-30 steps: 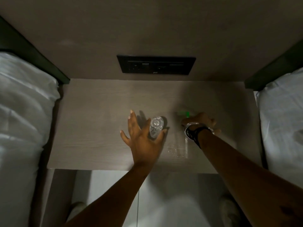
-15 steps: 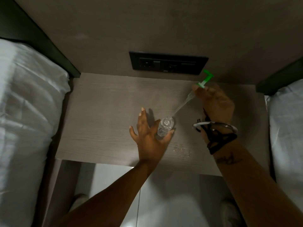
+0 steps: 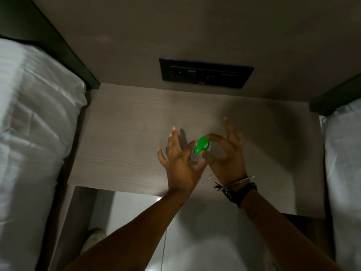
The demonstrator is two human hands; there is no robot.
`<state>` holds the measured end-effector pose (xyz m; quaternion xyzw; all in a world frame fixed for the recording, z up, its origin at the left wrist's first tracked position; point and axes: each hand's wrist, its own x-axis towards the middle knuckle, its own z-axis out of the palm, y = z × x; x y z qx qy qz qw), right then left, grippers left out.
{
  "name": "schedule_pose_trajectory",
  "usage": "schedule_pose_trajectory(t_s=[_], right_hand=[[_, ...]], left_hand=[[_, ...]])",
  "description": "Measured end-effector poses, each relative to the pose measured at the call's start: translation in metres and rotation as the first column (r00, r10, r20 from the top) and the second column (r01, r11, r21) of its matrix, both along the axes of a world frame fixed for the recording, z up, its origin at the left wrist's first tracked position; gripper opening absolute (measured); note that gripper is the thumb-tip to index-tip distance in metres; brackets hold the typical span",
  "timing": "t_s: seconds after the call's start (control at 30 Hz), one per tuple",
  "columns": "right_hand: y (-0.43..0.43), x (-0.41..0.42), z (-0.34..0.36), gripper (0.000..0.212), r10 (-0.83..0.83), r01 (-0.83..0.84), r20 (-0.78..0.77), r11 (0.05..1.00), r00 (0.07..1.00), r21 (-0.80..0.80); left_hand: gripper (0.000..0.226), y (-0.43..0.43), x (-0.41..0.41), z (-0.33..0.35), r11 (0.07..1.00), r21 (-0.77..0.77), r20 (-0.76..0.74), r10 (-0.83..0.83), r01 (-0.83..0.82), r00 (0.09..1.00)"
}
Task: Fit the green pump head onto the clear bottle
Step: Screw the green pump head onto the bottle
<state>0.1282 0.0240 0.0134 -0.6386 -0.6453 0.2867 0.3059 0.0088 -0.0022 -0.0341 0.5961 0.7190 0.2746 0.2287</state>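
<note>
Pump head (image 3: 203, 147): green, sat atop the bottle (image 3: 195, 157), which stood upright on the table (image 3: 125, 133) near its front edge. Right hand (image 3: 227, 155): thumb and forefinger pinched the pump head, other fingers spread. Left hand (image 3: 180, 161): thumb and forefinger held the bottle, remaining fingers splayed. Wall socket panel (image 3: 205, 73) behind; white bedding (image 3: 33, 122) at both sides.

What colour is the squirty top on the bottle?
Bright green pump head, seen clearly in the head view.
</note>
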Motion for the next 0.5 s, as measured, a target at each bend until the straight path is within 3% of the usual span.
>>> schedule_pose_trajectory(t_s=[0.13,0.2,0.23,0.27,0.3,0.4,0.43,0.5], right_hand=[[0.004,0.000,-0.002,0.042,-0.045,0.048,0.053,0.998,0.998,-0.043],[0.006,-0.004,-0.002,0.076,0.009,-0.002,0.097,0.997,0.995,-0.072],[0.007,-0.004,-0.002,0.094,0.048,-0.041,0.099,0.996,0.994,-0.075],[0.008,-0.005,-0.003,0.100,0.090,-0.084,0.091,0.994,0.992,-0.067],[0.010,-0.004,-0.003,0.092,0.128,-0.124,0.076,0.991,0.989,-0.058],[0.016,-0.001,0.001,0.040,0.121,-0.118,0.087,0.992,0.989,-0.038],[0.016,-0.002,0.001,0.033,0.083,-0.081,0.120,0.997,0.989,-0.015],[0.014,-0.006,0.000,0.044,0.012,-0.014,0.204,1.000,0.979,0.012]], left_hand=[[0.041,0.000,0.000,0.002,1.000,0.005,0.014,0.020,-0.020,1.000],[0.039,-0.003,0.002,0.010,0.998,0.034,0.164,0.050,-0.056,0.985],[0.049,-0.004,0.003,0.014,0.997,0.041,0.231,0.060,-0.071,0.971],[0.055,-0.004,0.004,0.016,0.996,0.042,0.256,0.060,-0.073,0.965],[0.054,-0.003,0.003,0.017,0.997,0.035,0.241,0.054,-0.064,0.969],[0.041,-0.001,-0.001,0.005,1.000,0.007,0.071,0.019,-0.019,0.997],[0.039,-0.001,-0.002,0.000,1.000,0.004,0.037,0.014,-0.014,0.999],[0.041,-0.002,-0.003,-0.003,1.000,0.014,0.033,0.020,-0.021,0.999]])
